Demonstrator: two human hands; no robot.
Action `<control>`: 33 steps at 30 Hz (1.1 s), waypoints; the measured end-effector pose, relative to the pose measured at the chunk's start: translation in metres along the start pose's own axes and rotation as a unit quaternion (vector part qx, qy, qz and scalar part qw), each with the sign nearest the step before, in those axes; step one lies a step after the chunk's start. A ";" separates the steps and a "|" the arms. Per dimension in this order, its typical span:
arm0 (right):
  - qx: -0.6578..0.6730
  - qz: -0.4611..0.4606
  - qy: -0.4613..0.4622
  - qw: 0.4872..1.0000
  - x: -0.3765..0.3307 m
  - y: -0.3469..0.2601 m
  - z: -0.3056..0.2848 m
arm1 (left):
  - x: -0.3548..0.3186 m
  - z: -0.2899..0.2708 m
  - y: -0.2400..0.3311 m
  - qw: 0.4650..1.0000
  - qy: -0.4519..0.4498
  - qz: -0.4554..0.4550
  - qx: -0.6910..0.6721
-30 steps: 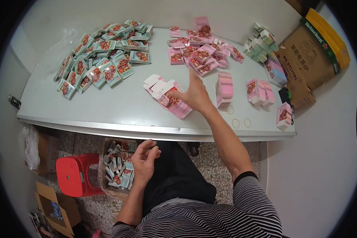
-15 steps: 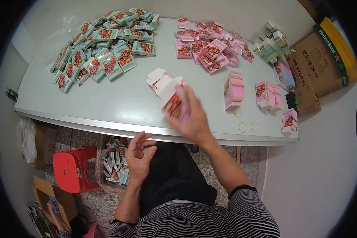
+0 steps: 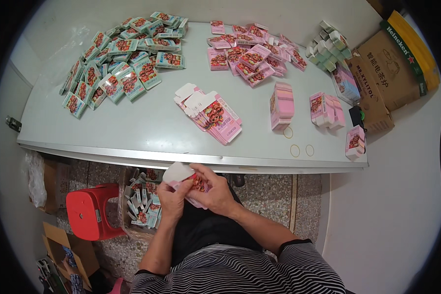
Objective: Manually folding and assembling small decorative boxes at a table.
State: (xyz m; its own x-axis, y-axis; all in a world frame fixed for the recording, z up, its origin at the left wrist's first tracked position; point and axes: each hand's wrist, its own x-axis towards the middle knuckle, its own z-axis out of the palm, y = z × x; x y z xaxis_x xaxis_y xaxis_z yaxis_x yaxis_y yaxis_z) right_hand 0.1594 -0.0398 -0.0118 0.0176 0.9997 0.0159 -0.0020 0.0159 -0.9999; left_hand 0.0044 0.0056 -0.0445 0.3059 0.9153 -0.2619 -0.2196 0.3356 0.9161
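A pink folding carton (image 3: pixel 179 172) with a white flap is held between my two hands, just in front of the table's edge and above my lap. My left hand (image 3: pixel 172 202) grips its left side, thumb across the front. On the other side, my right hand (image 3: pixel 215 197) has its fingers closed on the same carton. Part of the printed face shows between the thumbs; the rest is covered by my fingers. A fanned stack of flat pink cartons (image 3: pixel 222 122) lies on the table just beyond my hands.
Heaps of green boxes (image 3: pixel 131 84) and pink boxes (image 3: pixel 256 59) lie farther back. Standing pink bundles (image 3: pixel 282 108) and rubber bands (image 3: pixel 295 150) are at right, near a brown cardboard box (image 3: pixel 372 93). Below left are a red stool (image 3: pixel 83 215) and a lined bin of cartons (image 3: pixel 138 232).
My right hand has come back from the flat stack toward my lap with a pink carton. My left hand, empty before, now holds it too.
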 end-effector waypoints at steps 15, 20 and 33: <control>0.214 0.066 0.103 0.969 -0.016 0.037 0.012 | -0.034 -0.010 -0.008 1.000 -0.010 -0.002 -0.011; 0.150 0.059 0.107 0.981 -0.020 0.053 0.023 | -0.034 0.000 -0.005 0.998 0.035 0.056 -0.007; 0.167 0.041 -0.002 0.985 -0.024 0.073 -0.001 | -0.045 -0.021 -0.014 0.997 -0.065 0.009 0.037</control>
State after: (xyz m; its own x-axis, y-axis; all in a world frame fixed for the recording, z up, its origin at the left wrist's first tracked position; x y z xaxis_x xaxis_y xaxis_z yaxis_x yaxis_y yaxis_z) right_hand 0.1600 -0.0624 -0.0855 -0.0001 0.9979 -0.0650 -0.3314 -0.0614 -0.9415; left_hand -0.0261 -0.0358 -0.0524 0.4214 0.8828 -0.2076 -0.1584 0.2971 0.9416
